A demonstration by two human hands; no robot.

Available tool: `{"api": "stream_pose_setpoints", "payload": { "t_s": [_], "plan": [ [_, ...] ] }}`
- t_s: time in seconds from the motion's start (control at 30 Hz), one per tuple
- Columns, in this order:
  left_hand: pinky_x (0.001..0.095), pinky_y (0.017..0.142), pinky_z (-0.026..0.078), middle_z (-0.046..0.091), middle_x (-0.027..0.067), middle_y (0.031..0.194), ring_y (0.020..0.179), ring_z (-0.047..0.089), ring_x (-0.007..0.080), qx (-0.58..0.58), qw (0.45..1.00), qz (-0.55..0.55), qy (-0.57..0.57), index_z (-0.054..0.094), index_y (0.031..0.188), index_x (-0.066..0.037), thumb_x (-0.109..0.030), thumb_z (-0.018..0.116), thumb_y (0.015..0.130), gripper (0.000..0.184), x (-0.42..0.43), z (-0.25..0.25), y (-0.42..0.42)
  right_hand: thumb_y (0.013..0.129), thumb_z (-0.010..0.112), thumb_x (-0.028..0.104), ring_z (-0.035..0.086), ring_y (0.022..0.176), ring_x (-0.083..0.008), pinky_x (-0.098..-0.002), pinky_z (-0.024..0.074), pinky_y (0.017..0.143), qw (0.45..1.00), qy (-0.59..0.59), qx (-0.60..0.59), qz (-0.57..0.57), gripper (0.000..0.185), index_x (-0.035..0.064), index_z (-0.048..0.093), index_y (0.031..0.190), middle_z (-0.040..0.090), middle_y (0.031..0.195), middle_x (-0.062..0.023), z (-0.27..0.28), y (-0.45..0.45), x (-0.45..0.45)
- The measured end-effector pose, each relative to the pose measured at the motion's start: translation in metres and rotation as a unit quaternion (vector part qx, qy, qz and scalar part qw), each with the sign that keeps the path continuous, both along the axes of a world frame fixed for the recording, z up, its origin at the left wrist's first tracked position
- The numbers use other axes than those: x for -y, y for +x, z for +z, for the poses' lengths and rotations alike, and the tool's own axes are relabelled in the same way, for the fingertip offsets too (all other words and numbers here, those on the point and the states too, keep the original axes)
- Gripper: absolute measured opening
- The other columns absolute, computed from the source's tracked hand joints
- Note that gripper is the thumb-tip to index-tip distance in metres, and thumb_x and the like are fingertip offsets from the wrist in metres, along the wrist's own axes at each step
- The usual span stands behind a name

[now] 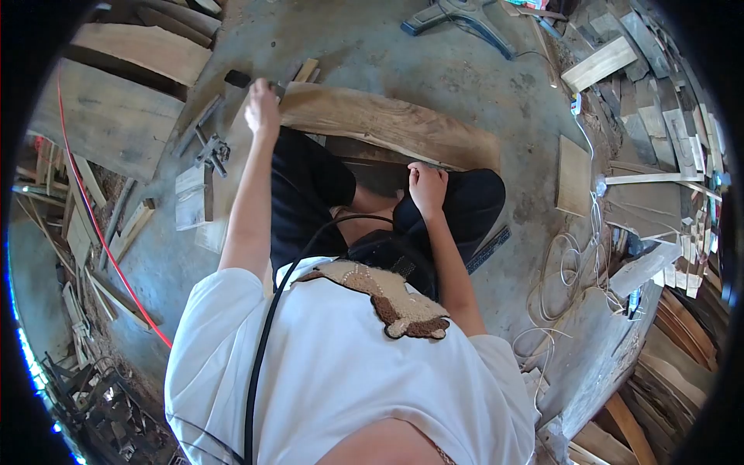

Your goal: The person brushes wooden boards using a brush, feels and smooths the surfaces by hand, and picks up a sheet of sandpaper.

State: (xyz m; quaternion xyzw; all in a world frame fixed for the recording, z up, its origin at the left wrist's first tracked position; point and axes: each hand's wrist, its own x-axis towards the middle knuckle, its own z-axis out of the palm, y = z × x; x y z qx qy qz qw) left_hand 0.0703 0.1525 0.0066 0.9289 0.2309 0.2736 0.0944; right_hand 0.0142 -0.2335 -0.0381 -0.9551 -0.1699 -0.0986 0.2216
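Well, the long board [387, 120] is brown (visibly grained).

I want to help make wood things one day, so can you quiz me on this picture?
1. Which hand is at the person's knee?
A) the left hand
B) the right hand

2. True or false: the red cord is on the person's left side.

3. Fill in the gap: a long wooden ____ lies in front of the folded legs.

Key:
1. B
2. True
3. board
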Motion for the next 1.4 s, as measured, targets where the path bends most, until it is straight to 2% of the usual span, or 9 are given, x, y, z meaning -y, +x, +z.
{"api": "stream_pose_setpoints", "payload": {
  "t_s": [0.1, 0.33, 0.6, 0.73, 0.83, 0.93, 0.97, 1.1, 1.4],
  "plan": [
    [0.0443, 0.065, 0.051, 0.054, 0.0127, 0.1, 0.082, 0.061, 0.0339, -0.077, 0.992, -0.093, -0.037, 0.046, 0.102, -0.012, -0.012, 0.048, 0.084, 0.018, 0.058, -0.007, 0.007, 0.08, 0.054, 0.015, 0.058, 0.071, -0.0195, -0.036, 0.0367, 0.078, 1.0, 0.005, 0.019, 0.004, 0.008, 0.0149, 0.062, 0.083, 0.062, 0.073, -0.002, 0.0, -0.001, 0.001],
    [0.0443, 0.063, 0.049, 0.054, 0.0115, 0.093, 0.076, 0.059, 0.0358, -0.045, 0.887, -0.417, -0.194, 0.047, 0.093, -0.007, -0.012, 0.061, 0.075, 0.023, 0.25, 0.008, -0.003, 0.079, 0.055, 0.014, 0.059, 0.069, -0.0203, -0.036, 0.0377, 0.076, 1.0, -0.013, 0.023, 0.0, 0.008, 0.0148, 0.062, 0.083, 0.062, 0.069, -0.0033, -0.003, -0.003, 0.003],
    [0.0339, 0.062, 0.049, 0.064, 0.0147, 0.074, 0.07, 0.064, 0.0295, 0.076, 0.875, -0.246, -0.411, 0.056, 0.09, -0.002, -0.023, 0.065, 0.079, 0.026, 0.217, -0.014, 0.023, 0.082, 0.053, 0.016, 0.06, 0.067, -0.0218, -0.0359, 0.0376, 0.075, 1.0, 0.016, 0.007, -0.003, 0.01, 0.0139, 0.061, 0.086, 0.061, 0.066, -0.0057, 0.004, -0.003, 0.004],
    [0.0418, 0.069, 0.048, 0.064, 0.0177, 0.082, 0.08, 0.062, 0.0354, -0.006, 0.937, -0.077, -0.34, 0.058, 0.091, -0.002, -0.04, 0.065, 0.075, 0.042, 0.127, -0.015, -0.007, 0.087, 0.052, 0.014, 0.056, 0.056, -0.0127, -0.0266, 0.0407, 0.058, 0.92, 0.373, -0.087, -0.086, 0.015, 0.0117, 0.062, 0.098, 0.058, 0.063, -0.004, 0.028, 0.013, 0.0],
    [0.0384, 0.068, 0.05, 0.065, 0.0177, 0.078, 0.076, 0.064, 0.0322, -0.08, 0.954, -0.028, -0.289, 0.057, 0.089, 0.0, -0.044, 0.064, 0.077, 0.046, 0.081, -0.056, -0.03, 0.088, 0.052, 0.011, 0.046, 0.053, -0.0083, -0.0202, 0.0348, 0.05, 0.855, 0.515, -0.057, 0.016, 0.019, 0.0045, 0.056, 0.106, 0.053, 0.066, -0.0013, 0.132, 0.021, -0.013],
    [0.0331, 0.061, 0.05, 0.065, 0.0144, 0.07, 0.065, 0.066, 0.0255, -0.04, 0.9, -0.069, -0.429, 0.056, 0.085, 0.002, -0.044, 0.063, 0.078, 0.046, 0.087, -0.041, -0.043, 0.086, 0.051, 0.012, 0.041, 0.057, -0.009, -0.0247, 0.0329, 0.053, 0.771, 0.61, 0.014, 0.184, 0.031, 0.0051, 0.048, 0.116, 0.043, 0.067, 0.0006, 0.255, -0.003, -0.029],
    [0.0288, 0.057, 0.05, 0.064, 0.0113, 0.063, 0.058, 0.065, 0.0195, -0.032, 0.91, -0.07, -0.408, 0.056, 0.082, 0.002, -0.043, 0.062, 0.08, 0.046, 0.09, -0.037, -0.042, 0.084, 0.054, 0.012, 0.041, 0.058, -0.008, -0.0231, 0.0323, 0.051, 0.722, 0.658, 0.031, 0.212, 0.022, 0.0014, 0.052, 0.104, 0.045, 0.066, -0.0001, 0.289, -0.025, -0.038],
    [0.0305, 0.059, 0.05, 0.064, 0.0125, 0.066, 0.061, 0.066, 0.0203, -0.024, 0.939, -0.055, -0.34, 0.056, 0.084, 0.003, -0.044, 0.062, 0.079, 0.048, 0.09, -0.046, -0.041, 0.087, 0.053, 0.017, 0.044, 0.055, -0.0116, -0.0274, 0.0315, 0.052, 0.681, 0.575, 0.046, 0.45, 0.029, 0.0212, 0.045, 0.114, 0.049, 0.071, 0.0013, 0.361, -0.066, -0.033],
    [0.0344, 0.068, 0.05, 0.065, 0.0158, 0.074, 0.07, 0.066, 0.026, -0.046, 0.927, -0.061, -0.366, 0.058, 0.088, 0.004, -0.05, 0.061, 0.077, 0.055, 0.084, -0.056, -0.041, 0.083, 0.051, 0.013, 0.042, 0.05, -0.0118, -0.0268, 0.0312, 0.049, 0.617, 0.587, 0.065, 0.52, 0.023, 0.0195, 0.042, 0.102, 0.048, 0.066, 0.001, 0.371, -0.079, -0.052]
  ]
}}
